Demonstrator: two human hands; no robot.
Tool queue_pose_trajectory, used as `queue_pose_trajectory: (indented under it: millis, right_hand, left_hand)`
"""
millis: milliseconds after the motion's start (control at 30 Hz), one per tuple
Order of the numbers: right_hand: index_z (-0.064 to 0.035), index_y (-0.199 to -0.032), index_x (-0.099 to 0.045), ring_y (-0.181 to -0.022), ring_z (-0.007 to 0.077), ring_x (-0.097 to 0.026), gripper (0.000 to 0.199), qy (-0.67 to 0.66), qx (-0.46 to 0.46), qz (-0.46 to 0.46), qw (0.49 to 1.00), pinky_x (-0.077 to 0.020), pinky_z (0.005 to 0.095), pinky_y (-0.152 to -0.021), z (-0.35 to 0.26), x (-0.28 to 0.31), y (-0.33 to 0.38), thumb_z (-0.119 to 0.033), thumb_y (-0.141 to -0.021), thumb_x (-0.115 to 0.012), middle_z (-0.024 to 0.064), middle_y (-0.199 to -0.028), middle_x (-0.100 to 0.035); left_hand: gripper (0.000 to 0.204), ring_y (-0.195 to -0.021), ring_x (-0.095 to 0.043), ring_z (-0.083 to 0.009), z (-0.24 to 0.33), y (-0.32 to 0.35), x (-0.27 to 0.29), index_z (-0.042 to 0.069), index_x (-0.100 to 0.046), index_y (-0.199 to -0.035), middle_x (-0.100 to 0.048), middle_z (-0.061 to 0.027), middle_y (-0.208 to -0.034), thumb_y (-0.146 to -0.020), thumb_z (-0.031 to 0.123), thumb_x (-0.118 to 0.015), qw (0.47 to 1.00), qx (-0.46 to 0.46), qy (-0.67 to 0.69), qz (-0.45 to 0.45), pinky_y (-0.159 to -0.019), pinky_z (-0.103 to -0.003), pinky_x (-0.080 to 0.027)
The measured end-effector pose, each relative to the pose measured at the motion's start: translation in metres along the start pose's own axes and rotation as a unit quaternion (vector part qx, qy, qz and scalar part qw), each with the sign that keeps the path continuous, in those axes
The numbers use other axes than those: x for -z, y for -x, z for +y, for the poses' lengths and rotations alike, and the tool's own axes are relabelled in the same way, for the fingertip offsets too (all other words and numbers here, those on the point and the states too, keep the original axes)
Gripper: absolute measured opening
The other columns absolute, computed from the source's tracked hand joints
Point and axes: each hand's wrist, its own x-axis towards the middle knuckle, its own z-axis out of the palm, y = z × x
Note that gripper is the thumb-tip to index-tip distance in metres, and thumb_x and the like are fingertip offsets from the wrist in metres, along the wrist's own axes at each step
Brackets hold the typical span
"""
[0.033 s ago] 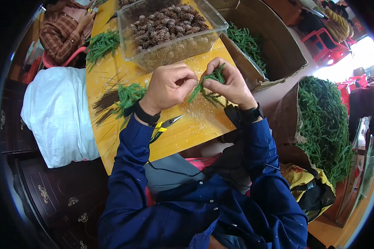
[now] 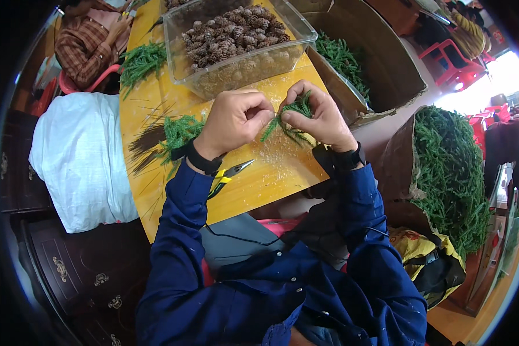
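Two bare hands meet at centre: one left hand [image 2: 232,121], one right hand [image 2: 318,115], sharing one green sprig [image 2: 282,118]. One clear plastic tub [image 2: 297,49] of many pine cones sits at twelve o'clock. One pair of yellow-handled pliers [image 2: 228,175] lies at seven o'clock. Two cardboard boxes [image 2: 395,75] of greenery stand between one and three o'clock. One white sack [image 2: 81,161] lies at nine o'clock.

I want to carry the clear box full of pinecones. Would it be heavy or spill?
The clear plastic box is heaped with pinecones, so it is probably bulky but fairly light. It has no lid, so tilting would likely spill them. Its thin walls may flex.
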Motion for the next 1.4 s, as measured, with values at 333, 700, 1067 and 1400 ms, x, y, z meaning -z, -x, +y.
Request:
queue_pose_trajectory:
  millis: [333, 700, 1067, 1400]
  right_hand:
    - [-0.006, -0.105, -0.054, -0.082, 0.0058, -0.059, 0.027, 0.005, -0.027, 0.0, 1.0, -0.0483, 0.0215, -0.074, -0.003, 0.001, 0.0, -0.009, -0.088, -0.075, 0.0019, -0.094, -0.067]
    - [-0.0079, -0.108, -0.053, -0.067, 0.0058, -0.053, 0.027, -0.272, -0.096, 0.005, 0.958, -0.0417, 0.0195, -0.06, -0.008, 0.001, 0.002, -0.008, -0.088, -0.071, 0.0042, -0.092, -0.066]
    - [-0.0073, -0.105, -0.054, -0.072, 0.0063, -0.057, 0.027, -0.225, -0.118, -0.02, 0.967, -0.0452, 0.0191, -0.063, -0.009, 0.001, 0.002, -0.008, -0.087, -0.074, 0.0019, -0.091, -0.065]
    - [-0.0049, -0.097, -0.059, -0.082, 0.0096, -0.063, 0.021, 0.114, 0.037, -0.014, 0.993, -0.0503, 0.0241, -0.075, -0.015, 0.003, 0.0, -0.007, -0.084, -0.076, 0.0008, -0.09, -0.067]
  left_hand:
    - [0.005, -0.063, -0.052, -0.0037, -0.008, 0.001, 0.002, 0.003, -0.069, -0.092, -0.06, 0.005, -0.077, -0.088, 0.004, -0.071, 0.934, 0.241, 0.257, -0.067, -0.056, -0.022, -0.041]
    - [0.026, -0.07, -0.066, -0.0188, 0.005, -0.007, 0.0, 0.011, -0.073, -0.099, -0.068, -0.005, -0.088, -0.076, -0.002, -0.077, 0.982, -0.156, -0.063, 0.086, -0.061, -0.029, -0.052]
    - [0.015, -0.068, -0.065, -0.018, 0.008, -0.005, 0.001, 0.003, -0.071, -0.091, -0.065, -0.0064, -0.078, -0.078, -0.001, -0.077, 0.975, -0.199, -0.086, 0.046, -0.059, -0.03, -0.05]
    - [0.012, -0.053, -0.044, -0.0046, -0.014, 0.009, -0.016, 0.005, -0.062, -0.08, -0.055, 0.0028, -0.066, -0.092, 0.01, -0.064, 0.894, 0.281, 0.348, -0.026, -0.048, -0.021, -0.035]
